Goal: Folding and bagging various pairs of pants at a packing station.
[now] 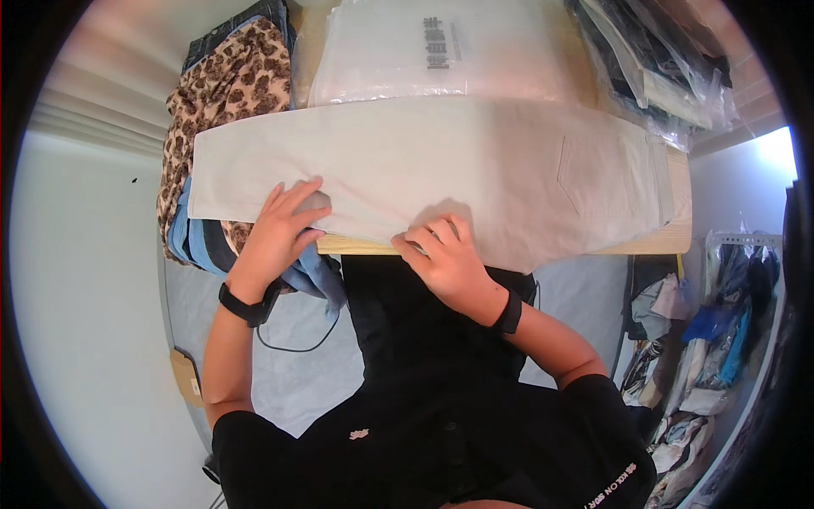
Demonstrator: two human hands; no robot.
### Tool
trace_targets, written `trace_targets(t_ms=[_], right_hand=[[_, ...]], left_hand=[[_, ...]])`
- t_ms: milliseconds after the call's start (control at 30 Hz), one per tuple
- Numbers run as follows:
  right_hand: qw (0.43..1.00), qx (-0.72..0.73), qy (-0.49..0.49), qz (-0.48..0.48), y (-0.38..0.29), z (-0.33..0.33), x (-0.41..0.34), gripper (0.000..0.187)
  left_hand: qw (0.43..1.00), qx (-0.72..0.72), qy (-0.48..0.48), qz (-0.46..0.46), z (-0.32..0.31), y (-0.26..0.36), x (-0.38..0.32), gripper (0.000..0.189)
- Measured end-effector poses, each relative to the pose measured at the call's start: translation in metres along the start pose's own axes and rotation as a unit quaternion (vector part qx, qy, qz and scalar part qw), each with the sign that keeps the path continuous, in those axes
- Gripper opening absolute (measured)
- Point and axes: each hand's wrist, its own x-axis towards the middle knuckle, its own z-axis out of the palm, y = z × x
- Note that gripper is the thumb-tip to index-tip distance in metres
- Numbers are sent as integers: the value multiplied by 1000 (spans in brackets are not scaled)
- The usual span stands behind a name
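Observation:
A pair of off-white trousers (407,159) lies folded lengthwise across the table, its waistband to the right and its leg hems to the left. One back pocket (598,175) faces up. My left hand (280,223) rests on the lower leg with fingers spread, the thumb by the near edge. Further right, my right hand (442,254) touches the near edge at mid-leg with bent fingers. Whether it pinches the cloth cannot be made out. Part of the seat hangs over the table's front edge.
Clear plastic garment bags (439,51) bearing print lie behind the trousers. At the left, a leopard-print garment (235,83) and blue denim (197,235) drape over the wooden table (677,210). Bagged clothes (668,70) are piled at the back right. More garments (731,318) hang at the right.

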Motion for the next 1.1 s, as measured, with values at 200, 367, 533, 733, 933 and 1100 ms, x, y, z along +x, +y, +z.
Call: trace_targets(t_ms=[200, 367, 533, 733, 933, 1100], right_hand=[[998, 58, -27, -18, 7, -5, 2, 27], [997, 59, -54, 14, 9, -19, 2, 36], [991, -9, -125, 41, 14, -42, -7, 50], [981, -74, -133, 118, 14, -51, -12, 51], [994, -20, -91, 60, 14, -25, 6, 50], [972, -92, -107, 186, 58, -51, -21, 55]], left_hand=[[993, -89, 81, 6, 10, -19, -10, 17], [976, -202, 79, -15, 5, -24, -10, 11], [981, -190, 35, -9, -3, -20, -8, 9], [998, 0, 53, -45, 13, 7, 0, 12], [984, 70, 106, -122, 46, 44, 24, 40], [944, 222, 93, -228, 42, -1, -9, 48]])
